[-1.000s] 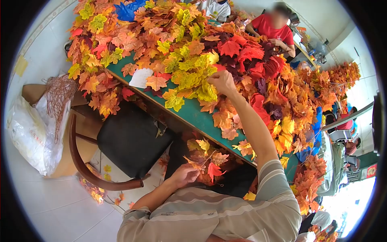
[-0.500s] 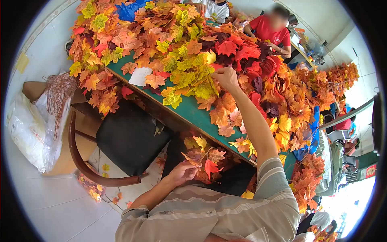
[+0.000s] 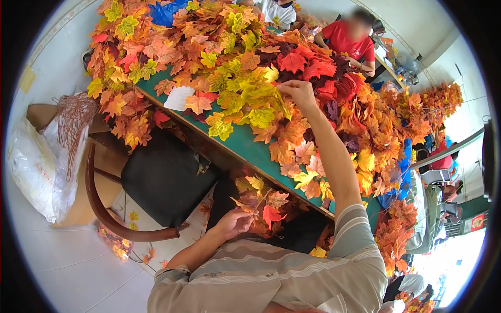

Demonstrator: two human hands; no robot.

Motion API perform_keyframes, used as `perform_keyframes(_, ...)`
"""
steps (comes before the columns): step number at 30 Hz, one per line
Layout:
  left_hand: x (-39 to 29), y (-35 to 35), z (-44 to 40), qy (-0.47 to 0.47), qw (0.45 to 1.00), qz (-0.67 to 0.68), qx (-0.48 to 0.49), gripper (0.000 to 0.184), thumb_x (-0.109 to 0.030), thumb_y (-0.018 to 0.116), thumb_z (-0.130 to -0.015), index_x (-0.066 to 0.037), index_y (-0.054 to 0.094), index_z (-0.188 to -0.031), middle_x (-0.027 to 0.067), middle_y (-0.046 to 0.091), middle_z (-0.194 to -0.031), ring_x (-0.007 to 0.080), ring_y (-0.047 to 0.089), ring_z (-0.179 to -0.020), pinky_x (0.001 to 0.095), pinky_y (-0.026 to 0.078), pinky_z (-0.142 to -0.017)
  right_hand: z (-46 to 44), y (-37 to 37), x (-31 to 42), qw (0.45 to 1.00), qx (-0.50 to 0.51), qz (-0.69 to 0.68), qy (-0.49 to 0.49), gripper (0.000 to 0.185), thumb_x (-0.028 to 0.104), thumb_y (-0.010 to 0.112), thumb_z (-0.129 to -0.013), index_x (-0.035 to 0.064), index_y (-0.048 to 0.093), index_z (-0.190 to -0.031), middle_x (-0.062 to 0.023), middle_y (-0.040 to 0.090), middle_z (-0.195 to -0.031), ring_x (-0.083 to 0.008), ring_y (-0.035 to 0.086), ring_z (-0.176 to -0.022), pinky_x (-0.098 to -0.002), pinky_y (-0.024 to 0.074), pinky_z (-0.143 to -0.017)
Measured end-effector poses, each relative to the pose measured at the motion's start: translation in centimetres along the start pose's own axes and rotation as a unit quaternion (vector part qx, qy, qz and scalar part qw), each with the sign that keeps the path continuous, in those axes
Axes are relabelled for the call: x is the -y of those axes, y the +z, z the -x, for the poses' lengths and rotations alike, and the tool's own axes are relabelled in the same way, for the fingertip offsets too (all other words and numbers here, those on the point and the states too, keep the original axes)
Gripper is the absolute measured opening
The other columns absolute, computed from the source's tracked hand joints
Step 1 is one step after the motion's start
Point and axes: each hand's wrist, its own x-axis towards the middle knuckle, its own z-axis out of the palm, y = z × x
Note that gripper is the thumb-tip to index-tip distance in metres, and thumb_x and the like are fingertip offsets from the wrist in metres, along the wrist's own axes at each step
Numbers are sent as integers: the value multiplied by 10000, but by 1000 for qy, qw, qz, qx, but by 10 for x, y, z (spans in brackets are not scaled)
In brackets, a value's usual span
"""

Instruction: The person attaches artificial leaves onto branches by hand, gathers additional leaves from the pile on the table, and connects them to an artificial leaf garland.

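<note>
My right hand (image 3: 300, 96) reaches out over the table, with its fingertips pinched at the edge of a yellow-green artificial maple leaf (image 3: 270, 98). That leaf is partly raised from the pile of yellow-green leaves (image 3: 229, 99) beneath it. Low in front of my body, my left hand (image 3: 235, 224) is closed on a spray of artificial maple leaves (image 3: 253, 206). Orange and yellow leaves show on this spray, and a red leaf (image 3: 272, 215) hangs at its right side. The stem inside my left fingers is mostly hidden.
Heaps of orange and red leaves (image 3: 318, 68) cover much of the green table (image 3: 250, 143). A white paper (image 3: 179, 98) lies near its edge. To the left are a black-seated chair (image 3: 167, 177) and a white bag (image 3: 39, 167). A person in red (image 3: 349, 44) sits across.
My right hand has turned and opened out from a fist-like shape into a pinch, and a yellow-green leaf has lifted at its fingertips. My left hand has stayed almost still with its spray.
</note>
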Motion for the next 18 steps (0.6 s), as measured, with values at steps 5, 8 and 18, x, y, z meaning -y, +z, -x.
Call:
perform_keyframes(5, 0, 1, 0, 6, 1000, -7, -4, 244, -159, 518, -958, 20, 590, -1107, 28, 542, -704, 109, 493, -545, 237, 349, -467, 1, -14, 0, 993, -32, 105, -32, 192, 164, 766, -752, -19, 717, -784, -46, 663, -677, -89, 557, -584, -258, 445, -562)
perform_keyframes(8, 2, -1, -3, 8, 1000, -3, 1, 247, -156, 520, -955, 29, 584, -1106, 33, 545, -711, 107, 496, -548, 238, 352, -466, -3, -22, -2, 981, -109, 156, -44, 210, 194, 764, -757, -6, 710, -789, -60, 664, -686, -120, 575, -603, -285, 465, -585)
perform_keyframes(18, -11, 22, -3, 65, 995, 32, -74, 296, -155, 529, -946, 58, 544, -1149, 70, 603, -820, 103, 527, -545, 233, 386, -446, 128, -47, 62, 886, -157, 327, -289, 106, 108, 725, -748, 33, 651, -759, -89, 636, -1021, -263, 520, -964, -372, 430, -840)
